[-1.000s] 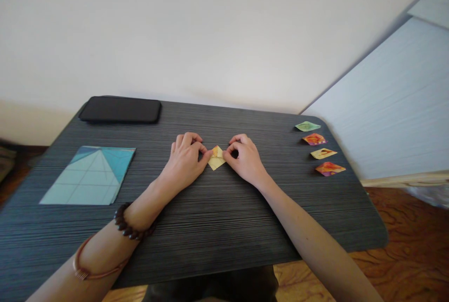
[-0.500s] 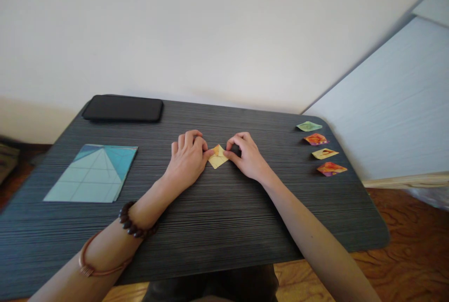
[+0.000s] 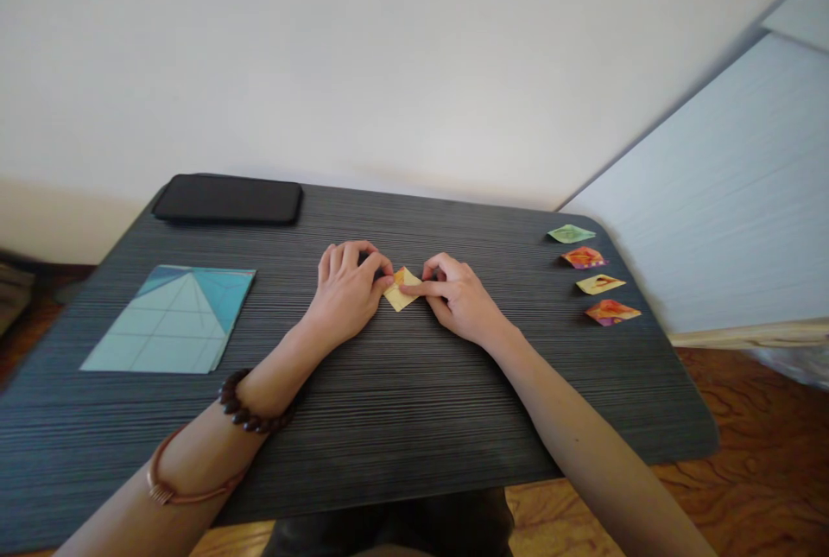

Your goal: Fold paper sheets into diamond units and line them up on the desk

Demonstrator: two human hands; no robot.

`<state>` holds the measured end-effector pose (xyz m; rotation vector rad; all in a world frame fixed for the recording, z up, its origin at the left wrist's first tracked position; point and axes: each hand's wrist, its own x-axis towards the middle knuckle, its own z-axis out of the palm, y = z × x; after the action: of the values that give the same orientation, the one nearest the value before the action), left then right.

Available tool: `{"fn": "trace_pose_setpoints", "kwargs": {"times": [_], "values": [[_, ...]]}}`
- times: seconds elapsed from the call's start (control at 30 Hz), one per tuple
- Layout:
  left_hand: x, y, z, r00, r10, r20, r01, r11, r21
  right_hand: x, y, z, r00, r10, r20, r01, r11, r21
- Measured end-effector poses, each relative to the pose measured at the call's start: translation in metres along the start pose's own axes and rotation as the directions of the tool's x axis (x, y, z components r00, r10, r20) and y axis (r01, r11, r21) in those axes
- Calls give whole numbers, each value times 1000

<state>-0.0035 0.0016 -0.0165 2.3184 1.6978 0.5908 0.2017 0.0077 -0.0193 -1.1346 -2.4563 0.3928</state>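
A small yellow and orange folded paper (image 3: 401,290) lies on the dark striped table (image 3: 401,419), near its middle. My left hand (image 3: 346,289) pinches the paper's left corner with curled fingers. My right hand (image 3: 457,294) presses a finger across the paper's right side, its other fingers curled. Both wrists rest on the table; the left one wears a bead bracelet and a thin bangle.
A blue sheet stack (image 3: 172,318) lies at the left and a black phone (image 3: 228,199) at the far left edge. Several small folded paper pieces (image 3: 592,271) sit in a row at the right edge. A pale panel (image 3: 718,194) leans beside the table.
My right hand has slid its finger leftward over the paper. The left hand keeps its pinch on the left corner. The paper stays in place.
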Motion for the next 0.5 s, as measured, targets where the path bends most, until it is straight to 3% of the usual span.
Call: {"fn": "trace_pose_setpoints", "kwargs": {"times": [0.3,0.5], "values": [[0,-1,-1,1000,9,-15,-9,1000,5,-4,10,-9,997,-71,-34,73,993,87],[-3,-2,0,994,105,-32,-104,994,29,-5,13,-6,994,-91,-61,96,991,88]]}}
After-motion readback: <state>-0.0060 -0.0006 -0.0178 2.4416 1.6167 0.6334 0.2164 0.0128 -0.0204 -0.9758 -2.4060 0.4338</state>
